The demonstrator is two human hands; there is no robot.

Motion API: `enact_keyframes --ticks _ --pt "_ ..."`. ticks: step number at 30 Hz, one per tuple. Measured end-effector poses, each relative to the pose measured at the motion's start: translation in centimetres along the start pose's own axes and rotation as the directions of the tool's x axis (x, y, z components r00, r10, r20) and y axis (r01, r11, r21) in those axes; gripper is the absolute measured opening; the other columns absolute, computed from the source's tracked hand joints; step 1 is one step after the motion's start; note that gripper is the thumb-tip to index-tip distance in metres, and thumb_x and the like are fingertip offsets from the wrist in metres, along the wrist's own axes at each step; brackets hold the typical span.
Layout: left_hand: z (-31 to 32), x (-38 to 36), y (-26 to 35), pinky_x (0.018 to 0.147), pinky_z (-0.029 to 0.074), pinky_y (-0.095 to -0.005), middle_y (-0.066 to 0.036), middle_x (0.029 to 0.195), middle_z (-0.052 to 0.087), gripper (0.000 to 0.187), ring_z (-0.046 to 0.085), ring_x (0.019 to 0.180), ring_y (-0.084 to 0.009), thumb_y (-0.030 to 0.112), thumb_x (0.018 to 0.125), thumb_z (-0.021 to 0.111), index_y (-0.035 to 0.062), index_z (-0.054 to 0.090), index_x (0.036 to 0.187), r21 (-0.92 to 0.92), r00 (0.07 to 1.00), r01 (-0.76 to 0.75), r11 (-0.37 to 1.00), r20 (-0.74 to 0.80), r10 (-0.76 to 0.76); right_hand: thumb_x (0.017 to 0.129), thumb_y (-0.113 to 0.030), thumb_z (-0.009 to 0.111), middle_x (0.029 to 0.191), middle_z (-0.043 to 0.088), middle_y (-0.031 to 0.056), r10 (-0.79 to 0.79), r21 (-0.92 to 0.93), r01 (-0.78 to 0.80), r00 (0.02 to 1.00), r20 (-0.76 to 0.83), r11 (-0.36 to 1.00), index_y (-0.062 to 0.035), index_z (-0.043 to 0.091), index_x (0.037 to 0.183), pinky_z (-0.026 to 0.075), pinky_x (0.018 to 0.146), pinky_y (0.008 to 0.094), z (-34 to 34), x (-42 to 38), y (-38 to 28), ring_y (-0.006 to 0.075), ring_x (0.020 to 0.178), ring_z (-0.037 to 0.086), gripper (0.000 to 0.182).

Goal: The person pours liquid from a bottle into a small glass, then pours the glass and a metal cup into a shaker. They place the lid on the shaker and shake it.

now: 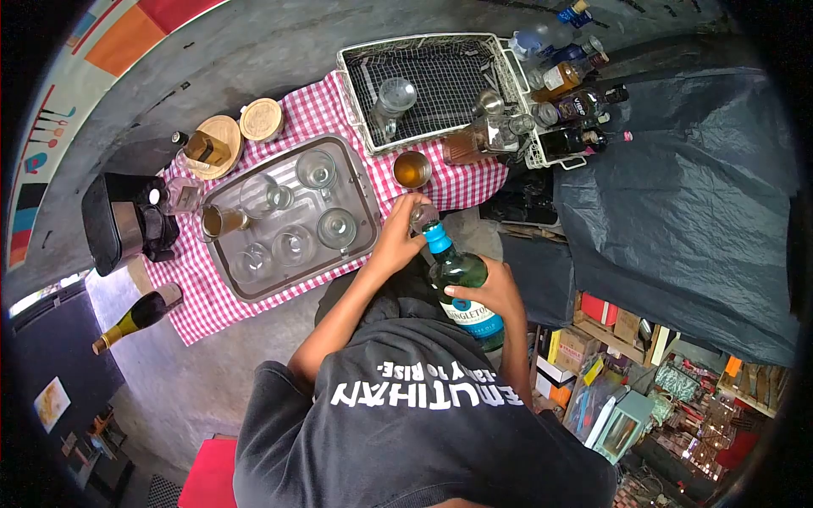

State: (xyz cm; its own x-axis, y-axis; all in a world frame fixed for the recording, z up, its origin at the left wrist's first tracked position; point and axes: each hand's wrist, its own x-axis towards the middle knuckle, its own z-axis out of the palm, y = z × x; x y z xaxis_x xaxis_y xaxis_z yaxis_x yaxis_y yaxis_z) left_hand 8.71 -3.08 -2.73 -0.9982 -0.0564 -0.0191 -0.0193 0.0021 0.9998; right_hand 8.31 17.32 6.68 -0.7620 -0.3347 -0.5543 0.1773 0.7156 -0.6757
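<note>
Checkered cloth (196, 317) spreads out ahead and left of my left fingers (406, 206), with a tray (295, 206) of glasses (337, 229) on it. Those fingers hold a small clear glass (422, 218), and my right fingers (462, 293) are wrapped round a green bottle (461, 269). Honestly, best approach imo is a firm bottle grip, a steady glass and gentle tilting. Bottle's slanted, long axis running from the base near my right fingers to the neck, which points forward-left, just beside the glass. Can't tell if it's capped.
</note>
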Motion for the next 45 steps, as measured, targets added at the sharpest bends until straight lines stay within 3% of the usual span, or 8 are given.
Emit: enact_keyframes --ticks 45 --pt "0.5 -0.1 -2.2 0.094 0.042 -0.0357 -0.016 0.113 0.051 0.054 0.054 0.110 -0.0311 -0.007 0.067 0.063 0.0013 0.048 0.119 0.048 0.999 -0.043 0.998 0.024 0.042 0.064 -0.029 0.086 0.089 0.073 0.0081 0.043 0.033 -0.045 0.998 0.052 0.998 -0.0046 0.072 0.101 0.053 0.074 0.0307 0.0 0.1 0.1 0.0157 0.080 0.068 0.046"
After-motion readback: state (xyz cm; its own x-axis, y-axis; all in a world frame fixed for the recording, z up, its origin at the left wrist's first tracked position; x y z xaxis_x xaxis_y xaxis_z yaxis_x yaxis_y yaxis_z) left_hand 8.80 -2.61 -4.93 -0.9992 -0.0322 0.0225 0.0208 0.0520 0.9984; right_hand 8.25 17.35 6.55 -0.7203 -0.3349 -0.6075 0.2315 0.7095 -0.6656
